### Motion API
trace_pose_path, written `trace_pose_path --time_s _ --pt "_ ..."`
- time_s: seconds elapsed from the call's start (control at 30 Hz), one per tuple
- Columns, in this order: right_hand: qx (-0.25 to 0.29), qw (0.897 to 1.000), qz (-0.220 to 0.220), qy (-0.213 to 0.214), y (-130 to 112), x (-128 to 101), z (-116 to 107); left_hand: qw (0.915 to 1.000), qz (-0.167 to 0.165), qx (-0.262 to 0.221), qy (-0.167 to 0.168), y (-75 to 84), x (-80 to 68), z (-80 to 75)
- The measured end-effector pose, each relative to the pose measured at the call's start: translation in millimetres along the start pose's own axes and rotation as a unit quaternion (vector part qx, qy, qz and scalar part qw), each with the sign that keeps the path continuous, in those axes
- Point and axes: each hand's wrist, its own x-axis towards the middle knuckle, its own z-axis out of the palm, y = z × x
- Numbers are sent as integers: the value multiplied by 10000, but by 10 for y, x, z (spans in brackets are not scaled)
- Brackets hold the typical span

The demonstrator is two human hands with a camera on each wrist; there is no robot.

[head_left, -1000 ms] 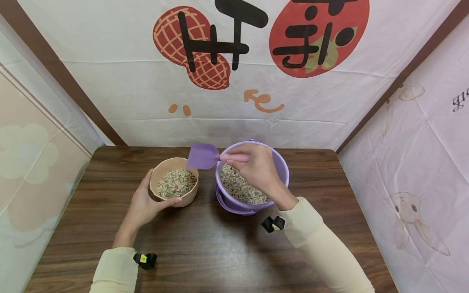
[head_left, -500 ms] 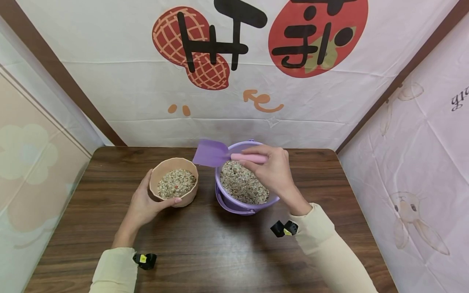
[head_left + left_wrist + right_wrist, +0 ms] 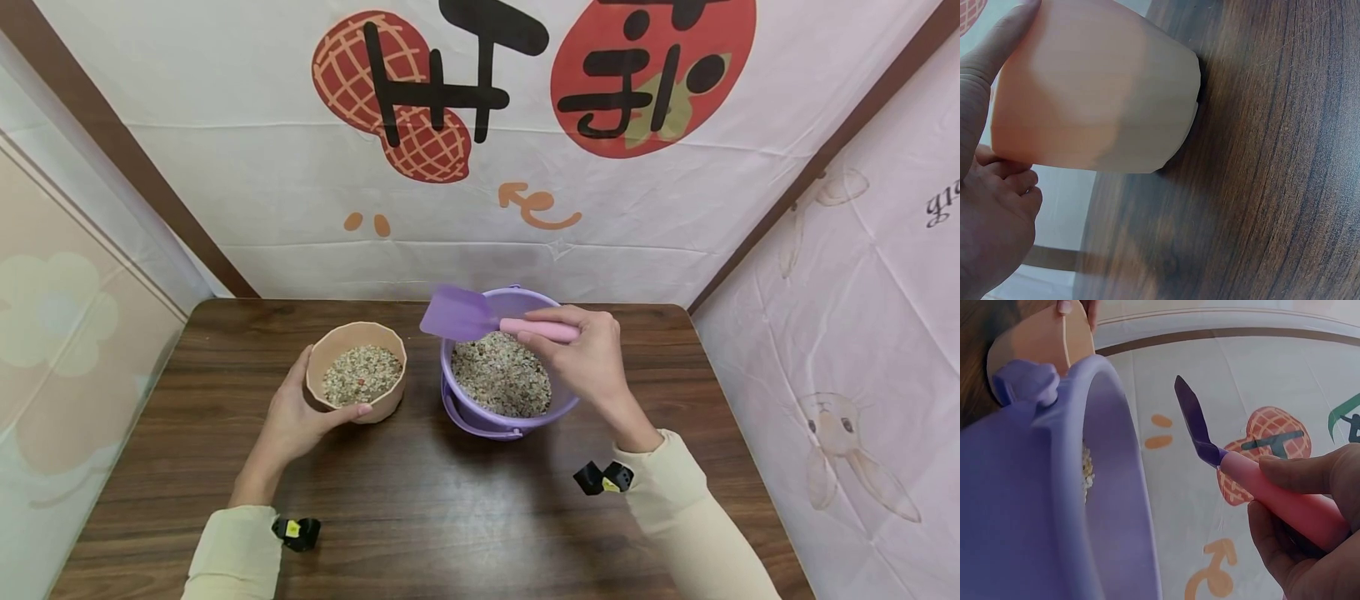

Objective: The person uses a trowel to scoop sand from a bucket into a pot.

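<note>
table [image 3: 420, 500]: dark wood-grain top, carrying everything; cloth backdrops are hanging behind it and on both sides.
bucket [image 3: 564, 333]: purple, sitting right of table centre, at about 3 o'clock from the bowl and just beside it; filled with mixed grain [image 3: 501, 385]; its handle is lying down against the near wall.
bowl [image 3: 358, 335]: peach-coloured, faceted, standing upright on the table at about 9 o'clock from the bucket; holding a lower layer of the same grain.
right hand [image 3: 592, 360]: hovering over the bucket's 3 o'clock rim, fingers and thumb clamped round the pink handle of the shovel.
left hand [image 3: 296, 417]: wrapping the bowl from its 7 o'clock side, thumb lying across the near wall, fingers curling round the far-left wall; wrist view is showing the bowl's base flat on the wood.
shovel [image 3: 459, 315]: small toy scoop, purple blade, pink grip; blade is pointing toward 9 o'clock, held above the bucket's 11 o'clock rim, clear of the grain; blade is looking empty in both views.
</note>
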Motion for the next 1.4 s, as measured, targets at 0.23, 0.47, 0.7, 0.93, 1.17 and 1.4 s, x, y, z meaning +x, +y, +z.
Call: trace_pose_path --time_s 0.23,0.47,0.7,0.93,1.17,1.4 --pt "15 9995 288 110 77 -54 -116 10000 23 8 14 7 6 -4" --pt "-82 9993 226 290 151 -106 -211 10000 9 43 -4 4 5 -4" --pt "-136 9990 259 349 224 -165 -302 10000 -16 58 -11 2 1 -3" --pt "-242 9983 363 375 306 -207 -377 10000 9 40 -2 6 -1 -3" --pt "-214 9983 389 379 364 -237 -420 10000 76 -12 17 11 4 -2" --pt "-316 9980 365 408 402 -251 -448 10000 60 0 16 23 -5 -3"
